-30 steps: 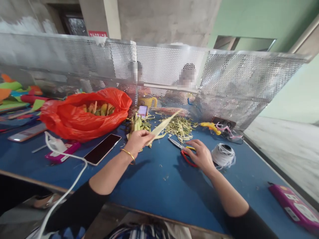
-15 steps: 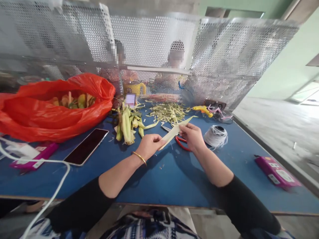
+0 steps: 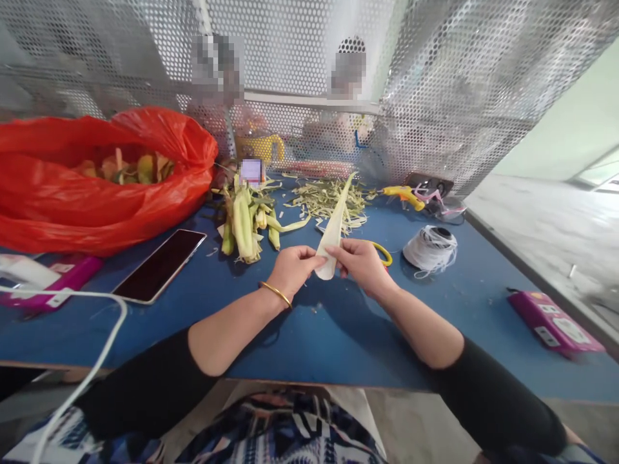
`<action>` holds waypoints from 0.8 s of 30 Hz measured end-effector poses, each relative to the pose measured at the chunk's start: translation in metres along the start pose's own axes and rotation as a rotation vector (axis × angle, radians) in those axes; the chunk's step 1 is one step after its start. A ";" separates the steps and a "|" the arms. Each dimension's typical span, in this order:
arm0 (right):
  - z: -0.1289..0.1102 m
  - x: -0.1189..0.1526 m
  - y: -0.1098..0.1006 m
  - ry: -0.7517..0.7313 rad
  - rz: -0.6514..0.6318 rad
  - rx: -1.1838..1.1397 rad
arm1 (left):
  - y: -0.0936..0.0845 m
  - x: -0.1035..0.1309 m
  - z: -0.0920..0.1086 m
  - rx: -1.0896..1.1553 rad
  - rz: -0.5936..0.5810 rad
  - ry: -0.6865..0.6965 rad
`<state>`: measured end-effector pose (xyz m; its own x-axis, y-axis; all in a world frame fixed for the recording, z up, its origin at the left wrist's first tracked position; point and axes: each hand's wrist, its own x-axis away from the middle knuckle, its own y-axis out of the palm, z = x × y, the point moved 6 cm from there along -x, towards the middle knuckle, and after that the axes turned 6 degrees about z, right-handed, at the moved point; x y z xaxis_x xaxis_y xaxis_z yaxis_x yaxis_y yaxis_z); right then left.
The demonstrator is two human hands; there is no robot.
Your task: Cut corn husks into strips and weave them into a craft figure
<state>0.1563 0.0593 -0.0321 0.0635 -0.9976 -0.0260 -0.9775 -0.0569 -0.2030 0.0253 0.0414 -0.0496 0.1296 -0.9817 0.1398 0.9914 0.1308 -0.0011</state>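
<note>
A pale green corn husk [image 3: 334,227] stands tilted between my hands, its rounded broad end low and its thin tip pointing away. My left hand [image 3: 296,265] pinches the lower left edge between thumb and fingers. From the other side my right hand [image 3: 360,263] grips the same broad end, thumb on the front face. Behind the husk lies a heap of shredded husk strips [image 3: 319,196]. Left of it is a bunch of green corn husks [image 3: 245,225]. Scissors with a red and yellow handle [image 3: 385,253] show partly behind my right hand.
A red plastic bag [image 3: 159,219] holding husks and a phone [image 3: 162,265] lie at the left. White string [image 3: 429,250], a yellow glue gun [image 3: 405,196], clear glasses [image 3: 447,209] and a purple packet [image 3: 554,322] are at the right. A perforated metal screen [image 3: 300,64] borders the back, people behind it.
The husk has turned from slanting rightward to nearly upright. My right hand has moved from its upper part down to the broad end, close to my left hand. The view has shifted slightly.
</note>
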 end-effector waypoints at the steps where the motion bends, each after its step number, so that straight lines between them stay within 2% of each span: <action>1: 0.001 -0.001 -0.002 0.024 -0.017 0.032 | 0.001 0.000 -0.001 0.008 -0.007 -0.017; 4: 0.005 -0.006 -0.010 0.102 -0.066 0.089 | 0.002 -0.001 -0.002 0.035 -0.009 -0.058; 6: 0.003 -0.011 -0.017 0.090 -0.033 0.094 | 0.001 -0.002 -0.001 0.048 0.015 -0.065; 9: -0.004 -0.020 -0.039 -0.046 0.192 0.079 | -0.002 -0.004 -0.001 0.061 0.060 -0.048; 12: -0.019 -0.021 -0.060 -0.279 0.477 0.238 | -0.004 -0.006 -0.002 0.076 0.088 -0.043; 14: -0.025 -0.017 -0.060 -0.370 0.532 0.381 | -0.005 -0.007 -0.003 0.084 0.100 -0.049; 16: -0.022 -0.014 -0.047 -0.328 0.387 0.384 | -0.006 -0.007 -0.004 0.097 0.114 -0.051; 18: -0.010 -0.010 -0.023 -0.193 0.121 0.246 | -0.006 -0.007 -0.004 0.119 0.123 -0.049; 20: 0.000 -0.002 0.000 -0.063 -0.081 0.120 | -0.004 -0.007 -0.004 0.143 0.125 -0.053; 22: 0.008 0.003 0.011 0.020 -0.145 0.042 | -0.003 -0.007 -0.006 0.158 0.118 -0.068; 24: 0.012 0.001 0.010 0.060 -0.100 -0.004 | 0.000 -0.008 -0.008 0.152 0.098 -0.088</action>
<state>0.1490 0.0587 -0.0459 0.1490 -0.9874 0.0530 -0.9676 -0.1567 -0.1978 0.0240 0.0477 -0.0587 0.2167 -0.9481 0.2329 0.9593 0.2511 0.1295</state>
